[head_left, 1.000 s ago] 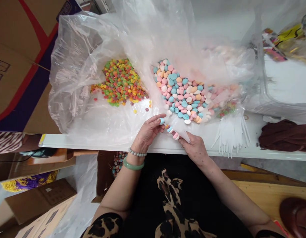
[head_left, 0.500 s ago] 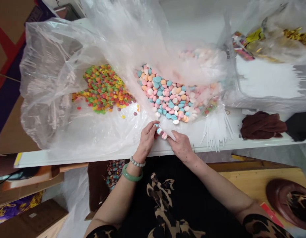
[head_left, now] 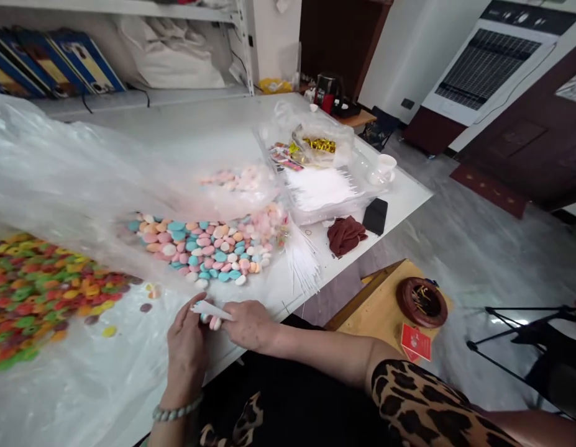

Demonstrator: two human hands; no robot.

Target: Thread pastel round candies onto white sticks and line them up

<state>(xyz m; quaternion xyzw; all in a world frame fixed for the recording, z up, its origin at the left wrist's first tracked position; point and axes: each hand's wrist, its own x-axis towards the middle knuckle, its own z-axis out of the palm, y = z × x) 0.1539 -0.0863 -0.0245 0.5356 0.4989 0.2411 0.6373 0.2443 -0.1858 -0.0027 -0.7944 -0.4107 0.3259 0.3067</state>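
My right hand (head_left: 253, 324) is closed on the near end of a short candy strand (head_left: 215, 322), together with a narrow white strip (head_left: 217, 310) lying over it. Pink, white and blue pieces show below the strip. My left hand (head_left: 187, 338) closes round the strand's other end, its fingertips partly hidden. Just beyond both hands lies a heap of pastel oval candies (head_left: 206, 251) in clear plastic. Small ring-shaped candies (head_left: 45, 292) in green, red, yellow and orange are spread to the left. Thin white sticks (head_left: 301, 257) fan out on the right.
A clear tub (head_left: 315, 214) full of white sticks stands at the right on the white table (head_left: 176, 130). Near it are a brown cloth (head_left: 346, 236), a black phone (head_left: 375, 216) and a white cup (head_left: 385, 166). A wooden stool (head_left: 366, 310) bears a round dark-red bowl (head_left: 421, 302).
The view has swung to the right and lifted, showing the room. The left hand, earlier pinching a blue candy at the strand's end, has come in close against the strand and right hand.
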